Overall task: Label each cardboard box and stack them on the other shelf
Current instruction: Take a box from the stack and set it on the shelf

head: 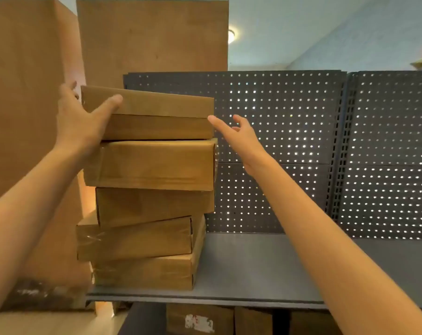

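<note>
Several flat cardboard boxes stand in an uneven stack [152,209] at the left end of a grey metal shelf [253,269]. The top box [156,114] sits slightly tilted on the pile. My left hand [81,122] holds the top box at its left end, thumb laid along its front face and fingers behind the corner. My right hand [239,134] is open beside the box's right end, its index fingertip at or just off the right corner, the other fingers spread and free.
A grey pegboard back panel [290,153] rises behind the shelf. Tall brown cardboard or wood panels [152,37] stand left and behind the stack. More boxes, one with a torn white label [199,322], sit on the shelf below.
</note>
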Demonstrator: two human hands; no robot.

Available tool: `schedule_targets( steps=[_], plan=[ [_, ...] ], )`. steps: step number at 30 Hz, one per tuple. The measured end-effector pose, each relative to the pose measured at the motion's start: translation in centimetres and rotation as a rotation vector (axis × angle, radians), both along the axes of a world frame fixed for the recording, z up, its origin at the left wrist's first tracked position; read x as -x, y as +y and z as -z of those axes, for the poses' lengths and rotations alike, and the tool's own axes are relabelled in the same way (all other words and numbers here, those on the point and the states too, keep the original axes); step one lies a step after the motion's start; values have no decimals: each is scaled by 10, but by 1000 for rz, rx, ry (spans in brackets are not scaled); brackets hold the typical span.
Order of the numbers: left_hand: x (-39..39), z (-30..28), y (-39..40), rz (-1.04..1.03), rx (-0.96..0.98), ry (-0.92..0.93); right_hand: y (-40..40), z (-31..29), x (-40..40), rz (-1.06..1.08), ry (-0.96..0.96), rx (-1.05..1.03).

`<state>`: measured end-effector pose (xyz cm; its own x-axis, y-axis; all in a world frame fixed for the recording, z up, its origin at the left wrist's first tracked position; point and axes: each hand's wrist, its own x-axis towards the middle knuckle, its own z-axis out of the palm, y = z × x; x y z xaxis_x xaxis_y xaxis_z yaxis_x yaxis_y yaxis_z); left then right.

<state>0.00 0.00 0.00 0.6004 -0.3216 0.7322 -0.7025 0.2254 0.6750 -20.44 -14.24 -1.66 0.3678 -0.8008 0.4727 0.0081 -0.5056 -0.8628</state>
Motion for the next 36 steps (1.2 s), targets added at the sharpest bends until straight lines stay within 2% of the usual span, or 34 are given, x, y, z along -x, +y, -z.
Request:
schedule_targets(
  steps=[2, 6, 13, 21, 26, 36],
  plan=[
    [-10, -7, -6, 23, 48, 92, -7, -7, -10, 3, -32, 4],
    [-29, -20, -18, 134, 4, 254, -21, -22, -27, -17, -47, -34],
    [-44, -25, -29, 247, 28, 409, -39, -36, -45, -88, -60, -169],
    [-42, -25, -32, 288, 6, 399, -45, -42, -63, -139, -101, -249],
    [-31, -25, -34, 320, 22, 369, -42, -40, -64, -55, -151, -261],
    [11, -35, -40, 412, 106, 193, -33, -46, -15, 10, -364, -127]
  ],
)
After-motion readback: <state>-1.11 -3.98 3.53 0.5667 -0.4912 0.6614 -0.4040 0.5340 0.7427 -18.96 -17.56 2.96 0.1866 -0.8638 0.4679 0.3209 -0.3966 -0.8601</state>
